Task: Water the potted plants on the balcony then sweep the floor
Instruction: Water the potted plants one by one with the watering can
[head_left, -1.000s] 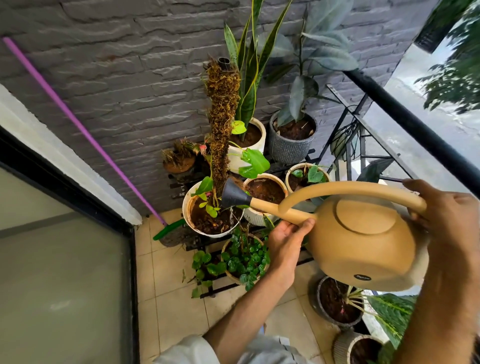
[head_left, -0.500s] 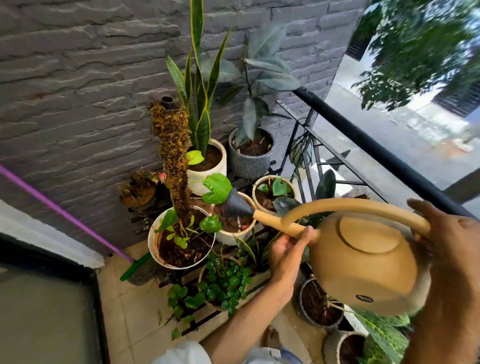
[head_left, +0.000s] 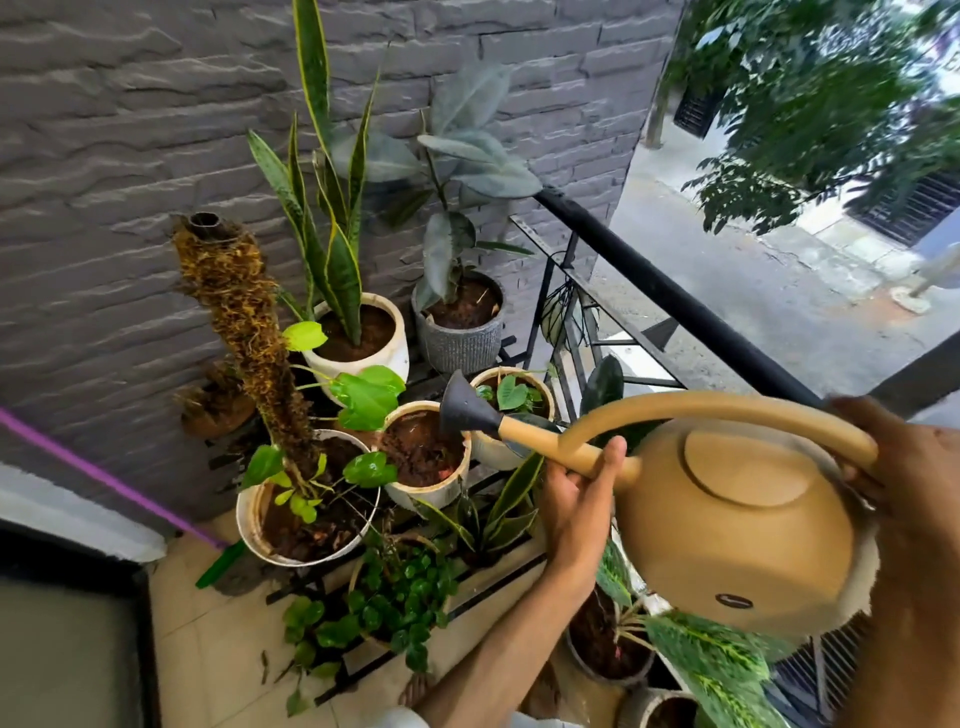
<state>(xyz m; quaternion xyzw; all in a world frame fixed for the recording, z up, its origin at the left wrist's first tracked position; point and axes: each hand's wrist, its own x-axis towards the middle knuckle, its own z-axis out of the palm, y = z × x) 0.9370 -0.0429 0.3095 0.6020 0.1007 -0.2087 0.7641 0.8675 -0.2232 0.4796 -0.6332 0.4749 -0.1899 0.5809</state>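
Note:
I hold a tan watering can (head_left: 727, 519) with both hands. My right hand (head_left: 904, 467) grips the curved handle at the right. Under the spout, my left hand (head_left: 576, 493) supports it. The dark rose head (head_left: 460, 410) hangs over the soil of a white pot (head_left: 426, 457) in the middle of the plant stand. Beside it stand a white pot with a moss pole (head_left: 306, 509), a snake plant pot (head_left: 358, 332), a grey ribbed pot (head_left: 460, 322) and a small pot (head_left: 511, 400) behind the spout. I see no water stream.
A black plant stand (head_left: 467, 587) holds the pots above beige floor tiles (head_left: 208, 623). A purple-handled broom (head_left: 104, 478) leans on the grey brick wall (head_left: 130, 130). A black railing (head_left: 675, 296) runs along the right. More pots (head_left: 608, 649) stand low right.
The can's rose head has swung right, from over the moss pole pot to over the middle white pot. My view has shifted right and up with it.

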